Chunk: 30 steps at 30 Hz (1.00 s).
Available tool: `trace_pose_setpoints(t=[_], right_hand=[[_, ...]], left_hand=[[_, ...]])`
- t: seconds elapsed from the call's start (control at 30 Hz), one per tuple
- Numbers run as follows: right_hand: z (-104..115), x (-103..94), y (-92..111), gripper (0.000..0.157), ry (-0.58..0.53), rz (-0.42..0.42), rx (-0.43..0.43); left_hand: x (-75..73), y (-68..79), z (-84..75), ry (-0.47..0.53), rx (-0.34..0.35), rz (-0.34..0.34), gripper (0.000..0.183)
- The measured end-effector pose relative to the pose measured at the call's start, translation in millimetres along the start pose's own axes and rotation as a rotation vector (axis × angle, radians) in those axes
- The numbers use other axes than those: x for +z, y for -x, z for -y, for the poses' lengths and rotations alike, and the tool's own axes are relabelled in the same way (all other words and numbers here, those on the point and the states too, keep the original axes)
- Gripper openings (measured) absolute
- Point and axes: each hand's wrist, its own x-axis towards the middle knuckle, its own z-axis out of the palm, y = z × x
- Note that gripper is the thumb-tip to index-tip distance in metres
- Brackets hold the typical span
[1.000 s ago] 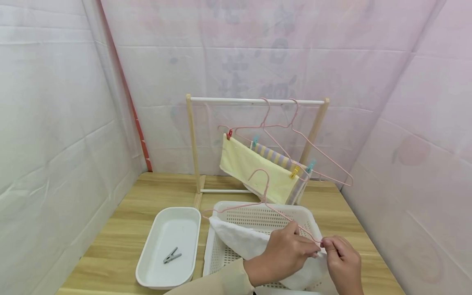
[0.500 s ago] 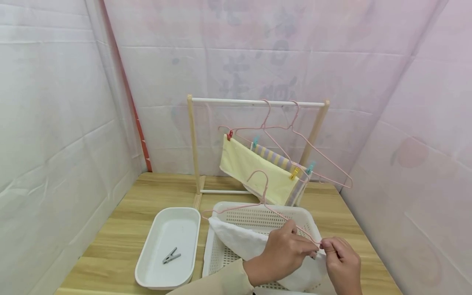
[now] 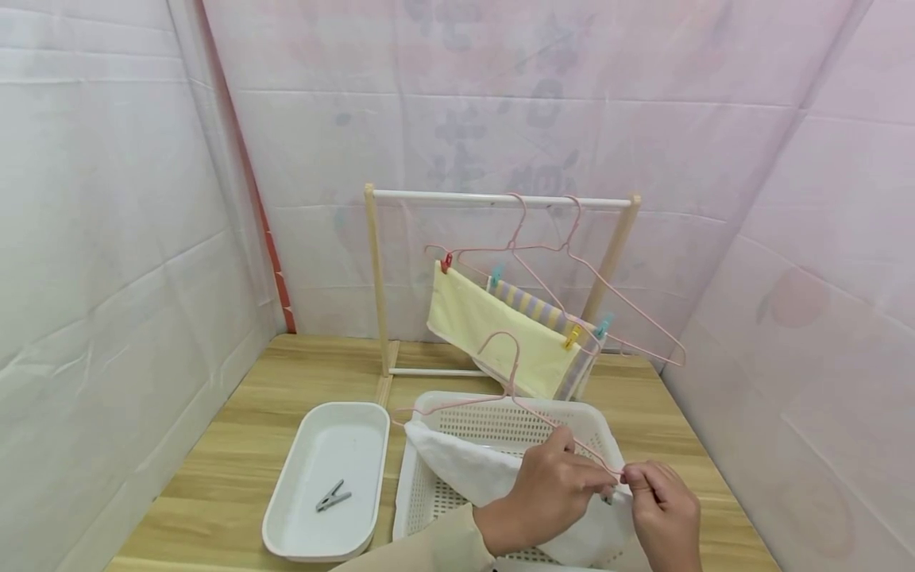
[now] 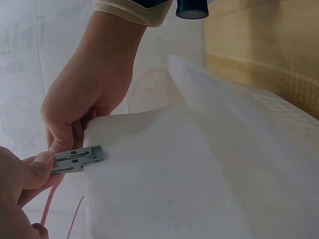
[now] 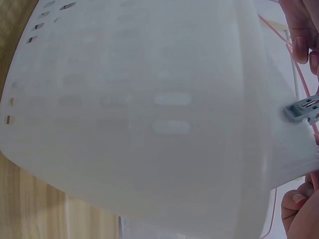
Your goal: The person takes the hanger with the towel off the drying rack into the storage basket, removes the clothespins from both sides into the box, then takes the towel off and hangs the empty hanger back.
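Note:
A white towel (image 3: pixel 457 465) hangs over the lower bar of a pink wire hanger (image 3: pixel 509 389), above a white perforated basket (image 3: pixel 403 496). My left hand (image 3: pixel 546 492) pinches a grey clothespin (image 4: pixel 77 159) between thumb and fingers. In the left wrist view, the clothespin's tip overlaps the towel's edge near one corner. My right hand (image 3: pixel 665 508) grips the hanger's right end beside that corner. In the right wrist view the basket's side fills most of the picture, and the clothespin shows at the right edge between both hands.
Left of the basket, a white tray (image 3: pixel 329 437) holds one grey clothespin (image 3: pixel 333 496). Behind stands a rack (image 3: pixel 443 195) with two pink hangers bearing a yellow towel (image 3: pixel 493 318) and a striped towel (image 3: pixel 529 303), clipped with coloured pegs. White sheeting (image 3: pixel 107 238) encloses the wooden table (image 3: pixel 236 453).
Both hands stay almost in place at the hanger's right end. A bit more of the grey clothespin now shows below the left fingers in the head view.

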Motion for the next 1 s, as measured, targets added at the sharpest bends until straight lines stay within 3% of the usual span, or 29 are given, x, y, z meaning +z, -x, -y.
trace_pose_setpoints(t=[0.27, 0.8, 1.0], right_hand=[[-2, 2.0, 2, 0.034, 0.001, -0.011, 0.000], [-3, 3.4, 2, 0.033, 0.010, -0.006, 0.021], [1, 2.1, 2, 0.030, 0.033, 0.004, 0.068]], left_hand=[[-6.2, -7.7, 4.7, 0.044, -0.026, -0.058, 0.005], [-25.0, -3.8, 12.1, 0.022, -0.041, -0.042, 0.012], [-31.1, -0.1, 17.0, -0.018, -0.058, -0.016, 0.020]])
